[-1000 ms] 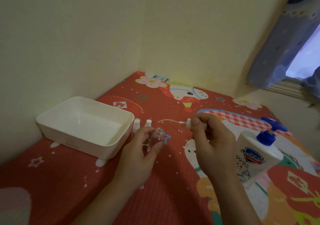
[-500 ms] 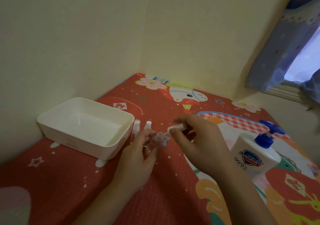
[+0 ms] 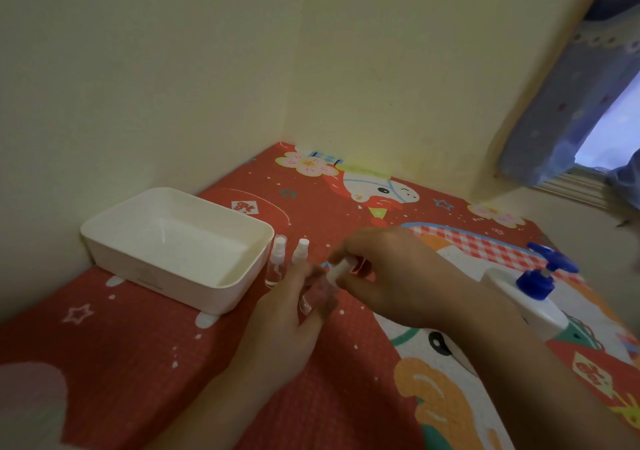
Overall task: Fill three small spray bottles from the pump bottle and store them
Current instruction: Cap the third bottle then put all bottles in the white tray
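— What's in the white tray (image 3: 180, 278)?
— Nothing that shows; its pale floor is bare. It sits on the red patterned mat (image 3: 145, 352), near the wall corner.

— And the small spray bottles?
— Two capped spray bottles (image 3: 277, 262) stand upright just beside the tray's right wall, both clear; I can't tell whether they hold liquid.

— The third?
— The left hand (image 3: 287, 325) grips a clear small bottle (image 3: 317, 293), tilted, above the mat. The right hand (image 3: 391, 273) pinches a white spray cap (image 3: 341, 269) at that bottle's mouth. Whether the cap is seated is blurred.

— The pump bottle?
— The white pump bottle (image 3: 530, 302) with its blue pump head stands on the mat behind the right forearm, apart from both hands.
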`<state>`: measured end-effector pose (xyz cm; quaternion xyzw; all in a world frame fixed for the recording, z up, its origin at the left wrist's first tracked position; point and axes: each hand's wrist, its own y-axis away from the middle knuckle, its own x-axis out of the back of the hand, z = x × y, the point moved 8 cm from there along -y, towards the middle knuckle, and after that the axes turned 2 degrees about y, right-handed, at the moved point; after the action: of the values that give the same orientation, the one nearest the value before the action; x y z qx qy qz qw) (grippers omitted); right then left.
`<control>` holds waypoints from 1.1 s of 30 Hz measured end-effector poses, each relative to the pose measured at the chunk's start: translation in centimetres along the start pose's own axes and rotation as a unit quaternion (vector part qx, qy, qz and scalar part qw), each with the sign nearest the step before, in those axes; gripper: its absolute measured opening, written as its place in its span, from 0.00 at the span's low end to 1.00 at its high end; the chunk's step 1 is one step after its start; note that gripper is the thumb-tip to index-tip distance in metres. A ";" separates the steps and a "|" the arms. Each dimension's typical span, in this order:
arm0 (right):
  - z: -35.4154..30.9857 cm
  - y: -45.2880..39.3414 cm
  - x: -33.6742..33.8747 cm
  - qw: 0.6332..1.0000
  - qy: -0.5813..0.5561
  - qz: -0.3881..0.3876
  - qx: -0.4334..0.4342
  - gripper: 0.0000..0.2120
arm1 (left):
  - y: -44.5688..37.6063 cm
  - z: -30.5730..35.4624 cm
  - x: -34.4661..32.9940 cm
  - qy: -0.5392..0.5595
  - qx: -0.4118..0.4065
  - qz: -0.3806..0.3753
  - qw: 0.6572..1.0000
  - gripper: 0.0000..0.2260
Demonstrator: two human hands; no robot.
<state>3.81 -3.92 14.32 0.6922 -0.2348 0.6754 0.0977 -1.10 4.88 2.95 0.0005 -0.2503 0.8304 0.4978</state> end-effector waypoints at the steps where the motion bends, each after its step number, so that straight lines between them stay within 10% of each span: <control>1: 0.0 -0.1 -0.1 1.000 0.013 -0.005 -0.003 0.07 | 0.0 0.0 0.0 0.000 -0.004 -0.001 1.000 0.16; 13: 1.5 -1.2 -1.3 0.990 0.070 0.006 -0.120 0.35 | 0.0 -0.1 0.1 -0.019 -0.014 0.006 1.000 0.16; 20: 0.1 -0.6 -0.6 0.998 0.037 -0.055 -0.002 0.07 | 0.0 -0.1 0.1 -0.015 -0.015 0.008 1.000 0.14; 27: 1.5 -1.5 -1.8 0.986 0.121 -0.019 -0.110 0.32 | 0.1 0.4 0.0 -0.043 -0.023 0.005 0.999 0.27; 33: 0.9 -0.3 -1.4 0.997 -0.038 -0.056 -0.033 0.22 | 0.0 0.0 0.1 -0.024 -0.019 0.013 0.999 0.15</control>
<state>4.80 -3.76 12.94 0.7260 -0.2211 0.6339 0.1491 -1.15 4.91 3.00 0.0076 -0.2774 0.8319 0.4805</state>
